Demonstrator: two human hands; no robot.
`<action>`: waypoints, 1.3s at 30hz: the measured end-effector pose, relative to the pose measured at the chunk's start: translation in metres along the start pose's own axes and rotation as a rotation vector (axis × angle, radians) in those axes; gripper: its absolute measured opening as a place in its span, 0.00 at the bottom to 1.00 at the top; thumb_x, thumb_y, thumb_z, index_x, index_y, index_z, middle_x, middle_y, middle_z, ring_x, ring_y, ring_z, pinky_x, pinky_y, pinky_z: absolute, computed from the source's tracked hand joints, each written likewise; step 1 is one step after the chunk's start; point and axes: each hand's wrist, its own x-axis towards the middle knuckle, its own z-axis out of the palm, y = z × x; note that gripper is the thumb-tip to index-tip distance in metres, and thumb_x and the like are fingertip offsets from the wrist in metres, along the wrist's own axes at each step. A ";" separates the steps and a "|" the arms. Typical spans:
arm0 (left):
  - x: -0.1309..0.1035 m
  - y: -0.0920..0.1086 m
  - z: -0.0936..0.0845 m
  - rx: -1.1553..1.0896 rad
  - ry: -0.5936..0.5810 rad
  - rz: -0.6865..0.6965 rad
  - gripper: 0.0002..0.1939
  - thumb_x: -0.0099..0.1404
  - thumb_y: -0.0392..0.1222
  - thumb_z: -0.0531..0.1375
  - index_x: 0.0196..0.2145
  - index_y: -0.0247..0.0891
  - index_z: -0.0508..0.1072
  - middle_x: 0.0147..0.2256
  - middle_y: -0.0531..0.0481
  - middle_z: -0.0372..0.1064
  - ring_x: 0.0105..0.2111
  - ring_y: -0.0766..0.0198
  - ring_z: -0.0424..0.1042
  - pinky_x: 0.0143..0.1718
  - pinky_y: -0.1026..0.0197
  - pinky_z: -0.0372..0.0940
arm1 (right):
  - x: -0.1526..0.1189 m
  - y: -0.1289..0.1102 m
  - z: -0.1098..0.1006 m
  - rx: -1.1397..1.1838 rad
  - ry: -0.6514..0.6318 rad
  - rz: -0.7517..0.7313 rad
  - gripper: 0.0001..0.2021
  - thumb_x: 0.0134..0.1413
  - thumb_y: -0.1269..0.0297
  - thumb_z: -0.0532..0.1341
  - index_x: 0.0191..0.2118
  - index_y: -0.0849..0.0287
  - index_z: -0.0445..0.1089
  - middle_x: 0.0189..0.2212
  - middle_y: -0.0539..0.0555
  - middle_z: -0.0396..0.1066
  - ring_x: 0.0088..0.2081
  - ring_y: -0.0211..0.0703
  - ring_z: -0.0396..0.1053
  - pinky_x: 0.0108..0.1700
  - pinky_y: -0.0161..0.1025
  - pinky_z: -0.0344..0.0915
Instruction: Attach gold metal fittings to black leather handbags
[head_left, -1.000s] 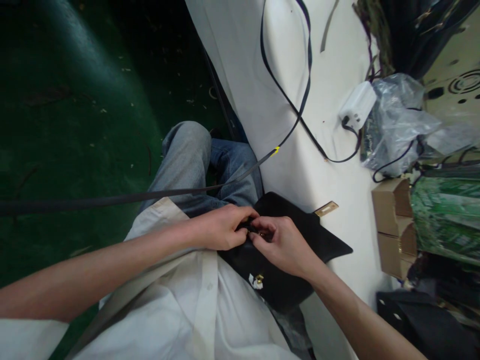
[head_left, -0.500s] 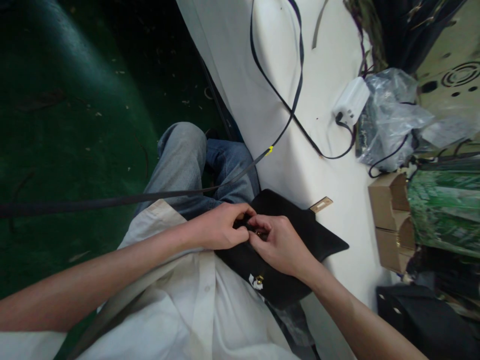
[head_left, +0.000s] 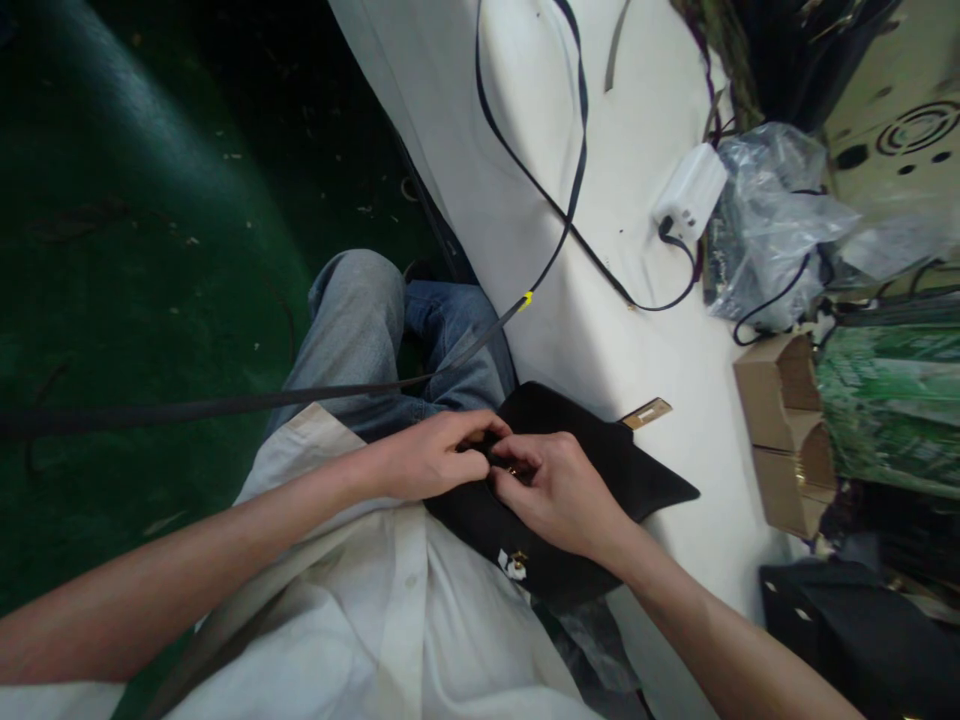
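A black handbag (head_left: pixel 559 420) lies in my lap against the table edge, its pointed flap turned up to the right. From the flap sticks out a gold metal clasp plate (head_left: pixel 646 413). On the bag's front is a small gold turn lock (head_left: pixel 517 565) with white scraps around it. My left hand (head_left: pixel 442 455) has its fingers curled on the bag, gripping its black material. My right hand (head_left: pixel 551 490) pinches close beside it, around a small gold-coloured metal piece (head_left: pixel 513 472). Fingers hide most of that piece, so its kind does not show.
A black cable (head_left: pixel 577 180) with a yellow mark loops over the white table (head_left: pixel 600 350) and crosses above my legs. Further right are a white power box (head_left: pixel 691 190), clear plastic bags (head_left: pixel 780 220), open cardboard boxes (head_left: pixel 784 430) and a black case (head_left: pixel 847 640).
My view has shifted a little, so the table things sit slightly further left. Both hands stay at the same spot on the bag, with only small finger movements.
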 end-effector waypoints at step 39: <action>0.010 -0.067 0.034 -0.358 0.266 0.035 0.16 0.73 0.44 0.53 0.50 0.39 0.78 0.48 0.46 0.78 0.55 0.49 0.73 0.57 0.53 0.65 | 0.017 0.042 -0.054 -0.981 -0.146 -1.410 0.15 0.79 0.68 0.56 0.54 0.63 0.81 0.60 0.60 0.77 0.56 0.51 0.72 0.57 0.50 0.71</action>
